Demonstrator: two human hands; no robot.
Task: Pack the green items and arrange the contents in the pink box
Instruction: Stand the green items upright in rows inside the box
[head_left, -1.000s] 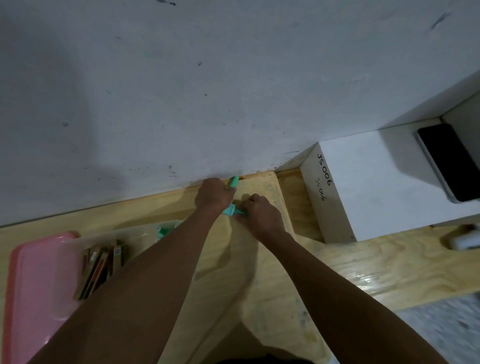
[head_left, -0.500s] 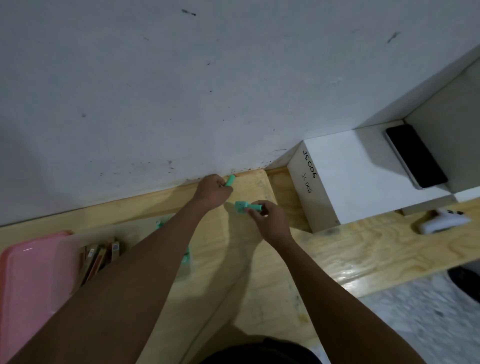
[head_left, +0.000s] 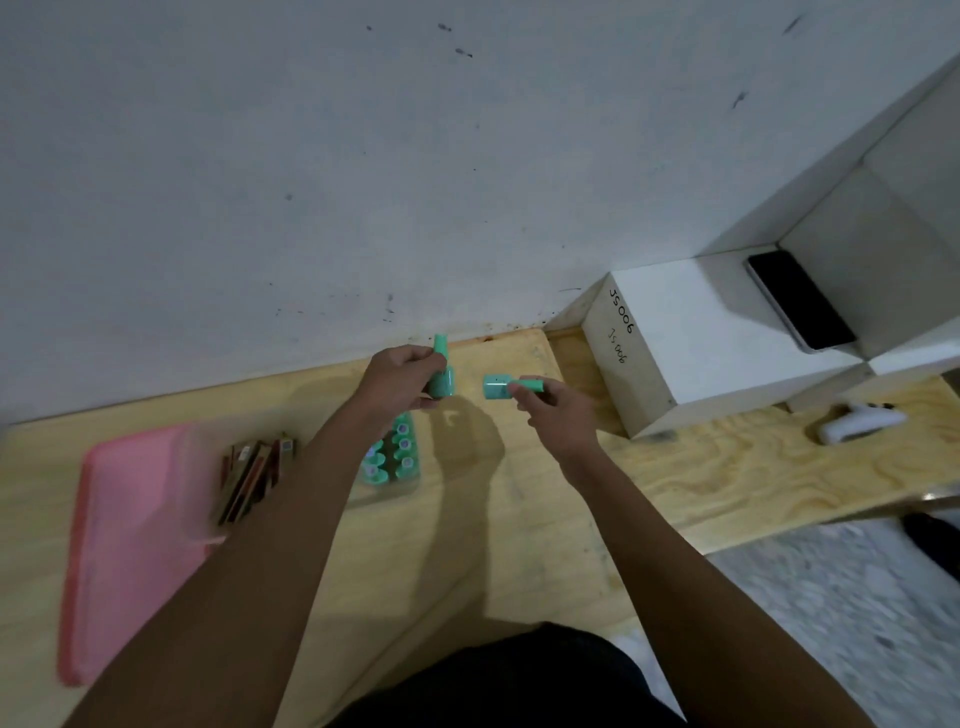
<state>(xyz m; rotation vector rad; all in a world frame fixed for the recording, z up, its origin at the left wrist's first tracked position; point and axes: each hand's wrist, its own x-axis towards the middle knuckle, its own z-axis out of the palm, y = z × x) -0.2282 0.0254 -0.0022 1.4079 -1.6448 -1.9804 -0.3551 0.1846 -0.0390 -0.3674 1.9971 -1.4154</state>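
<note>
My left hand (head_left: 402, 382) grips a small green bottle (head_left: 441, 375), held upright above the wooden table (head_left: 519, 519) near the wall. My right hand (head_left: 558, 410) pinches a second green bottle (head_left: 506, 386) lying sideways, a short gap to the right of the first. Below my left forearm stands a clear box (head_left: 395, 488) with several green bottles (head_left: 392, 457) packed in rows. Left of them in the same box lean several brown flat packets (head_left: 254, 475). The pink lid (head_left: 130, 545) lies flat at the far left.
A white block (head_left: 717, 332) marked JS006 stands at the right against the wall, with a black phone (head_left: 800, 299) on it. A white device (head_left: 857, 423) lies on the table further right. The table's front edge drops to a speckled floor (head_left: 841, 623).
Both hands have lifted off the table's back corner, each with a green bottle, and drawn apart. The camera has tilted, bringing the box of green bottles into view.
</note>
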